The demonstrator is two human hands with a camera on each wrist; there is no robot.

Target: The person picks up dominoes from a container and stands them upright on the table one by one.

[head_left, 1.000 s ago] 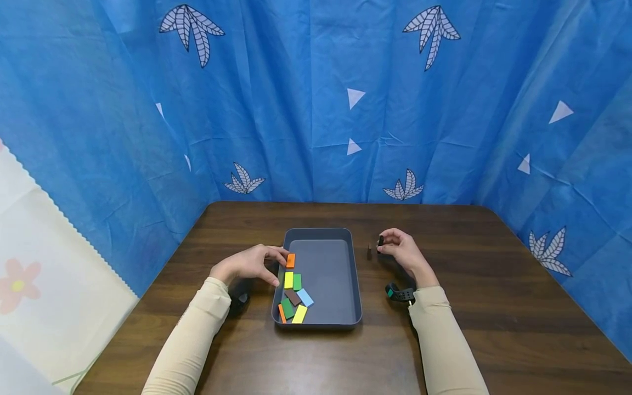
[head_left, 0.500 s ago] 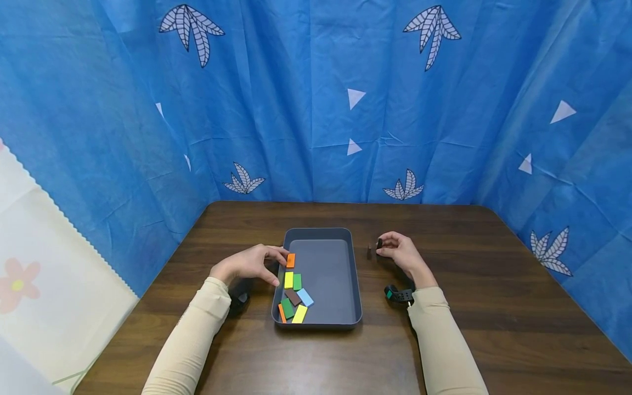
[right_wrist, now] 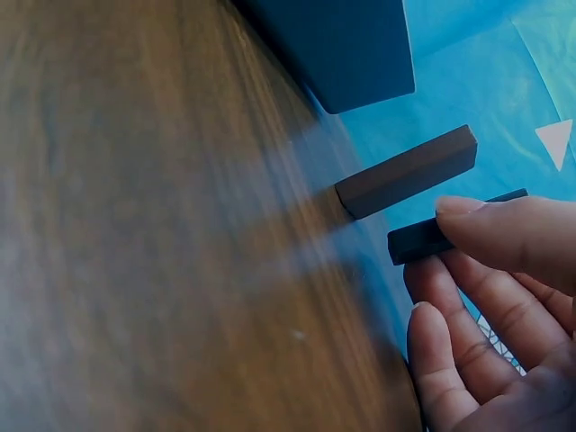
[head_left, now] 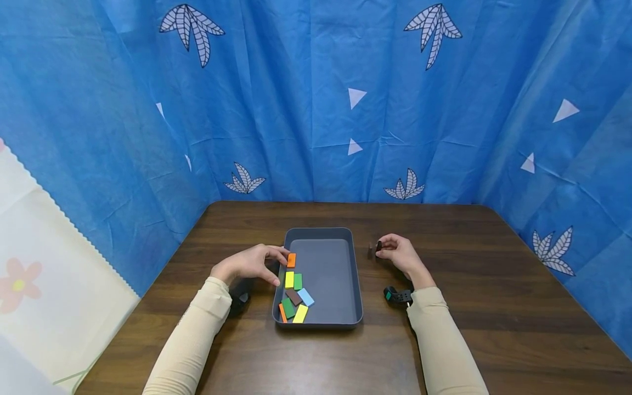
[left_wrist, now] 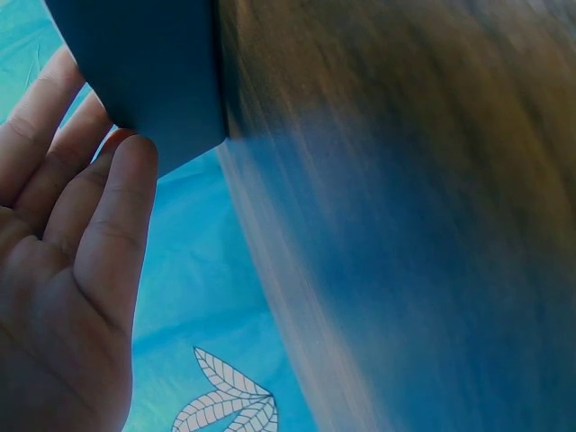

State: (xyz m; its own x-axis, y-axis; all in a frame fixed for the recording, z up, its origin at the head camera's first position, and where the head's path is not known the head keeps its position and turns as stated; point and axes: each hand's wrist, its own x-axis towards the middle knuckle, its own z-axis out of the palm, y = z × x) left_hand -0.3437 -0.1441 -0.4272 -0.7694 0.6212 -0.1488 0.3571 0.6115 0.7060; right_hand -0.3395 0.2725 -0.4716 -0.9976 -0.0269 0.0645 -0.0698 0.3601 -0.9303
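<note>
My right hand [head_left: 399, 253] pinches a small black domino [right_wrist: 418, 241] between thumb and fingers, upright over the table to the right of the tray. Just left of it a brown domino [right_wrist: 409, 171] stands on end, apart from the black one. At the left wall of the grey tray [head_left: 328, 325] is my left hand [head_left: 253, 264], its fingers reaching over the rim beside an orange domino [head_left: 292, 260]. Thumb and fingers of that hand are spread apart. Whether the fingertips touch the orange domino is hard to tell.
Along the tray's left side lie several dominoes: yellow [head_left: 289, 280], green [head_left: 298, 281], light blue [head_left: 306, 297], brown [head_left: 293, 297] and others. The wooden table [head_left: 444, 230] extends around it, with a blue curtain [head_left: 316, 99] behind.
The right hand with the black domino has come slightly nearer to me and a little left. Left hand, tray and the dominoes in it stay put.
</note>
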